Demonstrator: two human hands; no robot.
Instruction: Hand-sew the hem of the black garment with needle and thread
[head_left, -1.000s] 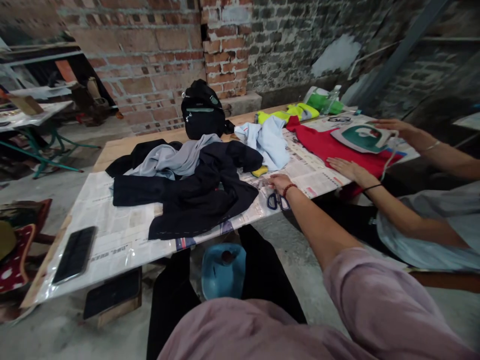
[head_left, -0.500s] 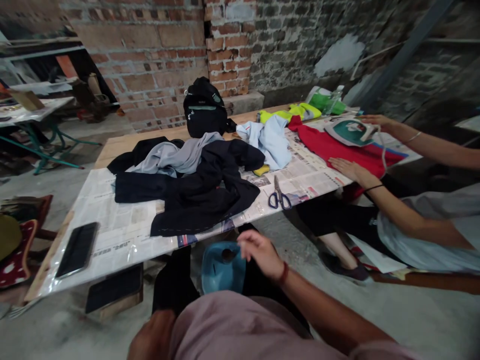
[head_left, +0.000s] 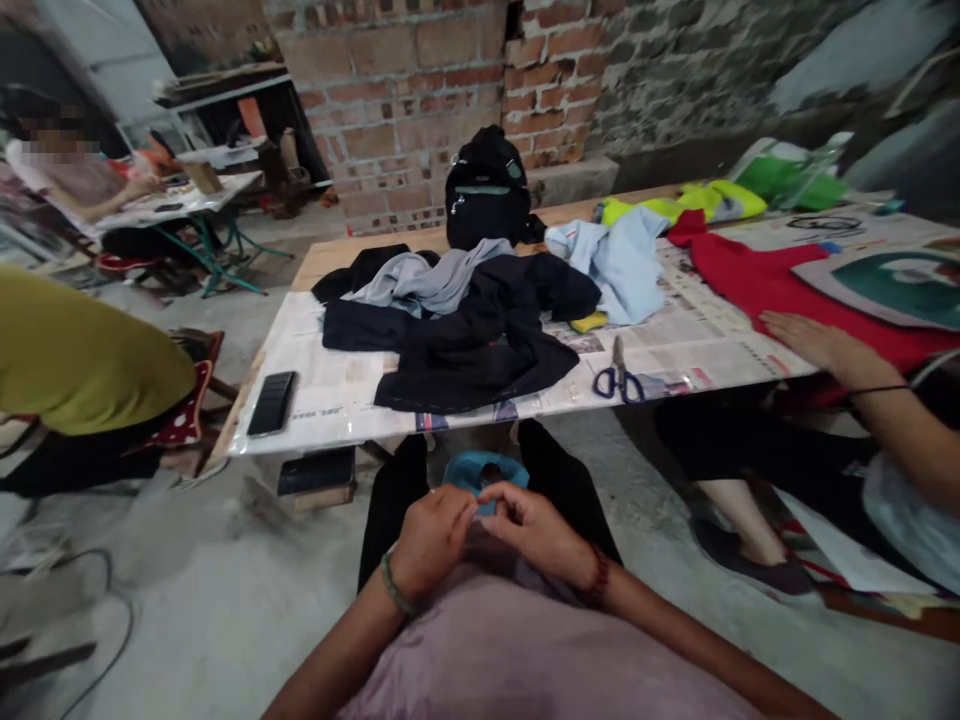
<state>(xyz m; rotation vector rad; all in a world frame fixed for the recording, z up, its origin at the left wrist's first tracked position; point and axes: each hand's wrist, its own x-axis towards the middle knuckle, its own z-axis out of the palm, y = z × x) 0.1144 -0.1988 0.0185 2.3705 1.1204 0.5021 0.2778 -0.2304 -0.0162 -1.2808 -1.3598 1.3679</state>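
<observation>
My left hand [head_left: 433, 537] and my right hand [head_left: 541, 533] meet above my lap, fingertips touching. Both have their fingers bent into a pinch; whatever is between them, if anything, is too small to make out. Just beyond them, a blue plastic basin [head_left: 459, 466] sits between my legs, with a dark round object [head_left: 491, 474] in it. On the newspaper-covered table [head_left: 341, 425] in front of me lies a crumpled dark garment [head_left: 480, 345], a grey cloth [head_left: 427, 283] on top of it. Scissors [head_left: 619, 378] with dark blue handles rest near the table's front edge.
A black phone [head_left: 272, 402] lies at the table's left end. Behind the clothes stands a black backpack [head_left: 487, 195], with a light blue garment [head_left: 619, 265] to its right. A co-worker's hand [head_left: 814, 340] presses on red cloth [head_left: 757, 275] beside an iron [head_left: 892, 285].
My left hand has come up from my side to meet my right hand over my lap. The view has swung left, bringing a person in a yellow-green top into sight.
</observation>
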